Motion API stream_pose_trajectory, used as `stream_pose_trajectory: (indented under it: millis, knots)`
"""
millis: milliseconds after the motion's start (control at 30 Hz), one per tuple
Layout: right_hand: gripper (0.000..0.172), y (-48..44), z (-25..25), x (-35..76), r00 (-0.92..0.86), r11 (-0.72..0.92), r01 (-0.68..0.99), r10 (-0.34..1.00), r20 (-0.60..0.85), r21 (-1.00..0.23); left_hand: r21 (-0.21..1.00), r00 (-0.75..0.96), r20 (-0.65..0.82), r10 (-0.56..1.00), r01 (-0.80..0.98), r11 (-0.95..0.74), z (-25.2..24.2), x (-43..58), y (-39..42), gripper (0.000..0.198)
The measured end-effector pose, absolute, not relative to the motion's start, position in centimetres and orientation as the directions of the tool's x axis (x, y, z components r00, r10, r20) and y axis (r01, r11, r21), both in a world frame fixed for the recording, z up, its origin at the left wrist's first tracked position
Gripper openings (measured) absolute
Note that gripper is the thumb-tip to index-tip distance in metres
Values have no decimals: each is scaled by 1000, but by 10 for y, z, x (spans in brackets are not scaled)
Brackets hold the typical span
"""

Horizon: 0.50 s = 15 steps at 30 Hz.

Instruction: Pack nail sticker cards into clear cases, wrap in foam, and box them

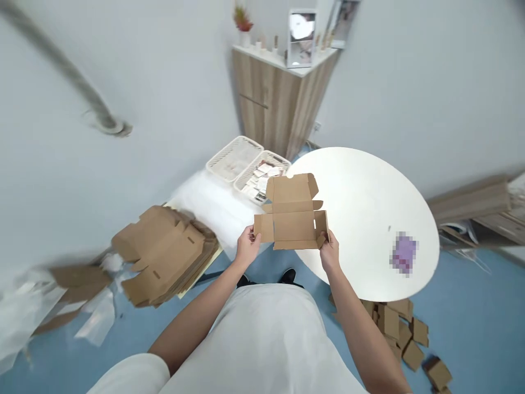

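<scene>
I hold a flat, unfolded brown cardboard box blank [292, 213] in front of me, above the near edge of a round white table [361, 219]. My left hand [246, 247] pinches its left side flap. My right hand [328, 253] grips its lower right corner. The blank's upper flaps point away from me, toward two baskets.
A stack of flat cardboard blanks [164, 253] lies at my left, beside white bubble wrap [213, 203]. Two white baskets [246, 164] stand behind, one with small packets. Several folded small boxes [404, 334] lie on the blue floor at right. A wooden cabinet [274, 104] fills the corner.
</scene>
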State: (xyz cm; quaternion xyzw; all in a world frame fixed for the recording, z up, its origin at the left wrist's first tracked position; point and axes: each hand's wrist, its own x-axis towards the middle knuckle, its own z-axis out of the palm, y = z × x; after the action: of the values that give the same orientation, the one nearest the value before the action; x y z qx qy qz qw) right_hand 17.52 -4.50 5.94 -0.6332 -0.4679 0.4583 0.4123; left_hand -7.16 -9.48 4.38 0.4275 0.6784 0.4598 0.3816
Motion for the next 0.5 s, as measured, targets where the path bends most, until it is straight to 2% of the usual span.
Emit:
stream_pose_trajectory:
  millis: [267,500]
  knots:
    - [51,-61,39,279,351,-380,-79,855,-383,-921,809,-84,-27,996,583,71,43,32,-35,26]
    - [42,-79,7,329,486,-441,63,797,-359,-895,765,47,-125,991,641,67,23,74,-16,29]
